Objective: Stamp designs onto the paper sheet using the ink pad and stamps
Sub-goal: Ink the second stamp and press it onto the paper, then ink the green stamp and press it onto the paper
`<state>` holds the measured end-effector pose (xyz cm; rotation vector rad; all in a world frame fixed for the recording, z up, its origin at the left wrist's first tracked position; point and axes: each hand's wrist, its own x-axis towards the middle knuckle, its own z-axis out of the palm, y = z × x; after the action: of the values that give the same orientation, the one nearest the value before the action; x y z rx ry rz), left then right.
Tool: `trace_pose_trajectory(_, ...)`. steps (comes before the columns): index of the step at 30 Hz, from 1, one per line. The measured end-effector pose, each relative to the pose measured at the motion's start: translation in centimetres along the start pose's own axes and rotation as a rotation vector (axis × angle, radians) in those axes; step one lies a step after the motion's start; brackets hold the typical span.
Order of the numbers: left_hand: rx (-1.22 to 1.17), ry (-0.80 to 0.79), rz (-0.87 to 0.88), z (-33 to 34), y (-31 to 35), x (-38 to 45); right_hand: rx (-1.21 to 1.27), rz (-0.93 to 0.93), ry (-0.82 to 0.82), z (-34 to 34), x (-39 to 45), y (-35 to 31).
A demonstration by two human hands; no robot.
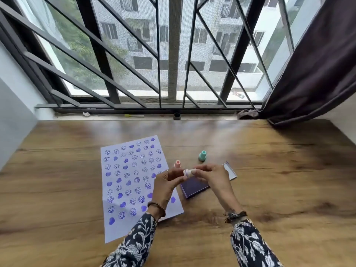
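A white paper sheet (pixel 133 182) lies on the wooden table (pixel 269 189), covered with several purple smiley and heart prints. To its right sits an open purple ink pad (pixel 193 186), its lid (pixel 230 170) tilted up behind it. My left hand (pixel 166 185) and my right hand (pixel 213 179) meet above the pad, both pinching a small white-and-purple stamp (pixel 187 172). A pink stamp (pixel 177 164) stands upright just behind my fingers. A teal stamp (pixel 202 156) stands farther back to the right.
A window with dark metal bars (pixel 173 54) runs along the table's far edge. On its sill lie a yellow stick (pixel 133 116) and a small dark cup (pixel 177 116). A dark curtain (pixel 312 74) hangs at the right, a pale wall at the left.
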<state>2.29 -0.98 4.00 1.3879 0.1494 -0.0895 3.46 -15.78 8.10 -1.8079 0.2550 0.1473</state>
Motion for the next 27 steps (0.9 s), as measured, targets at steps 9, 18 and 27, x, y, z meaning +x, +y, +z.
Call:
trace_pose_trajectory(9,0.345,0.202,0.067,0.1,-1.8,0.1,-0.507,-0.314,0.089,2.8,4.0,0.5)
trace_pose_trajectory(18,0.385,0.274,0.025,-1.0,-2.2,0.2,-0.677,-0.336,0.350,0.9,6.2,1.2)
trace_pose_trajectory(27,0.199,0.140,0.011,1.0,-0.9,0.0,0.105,-0.016,0.071,-0.3,4.0,2.7)
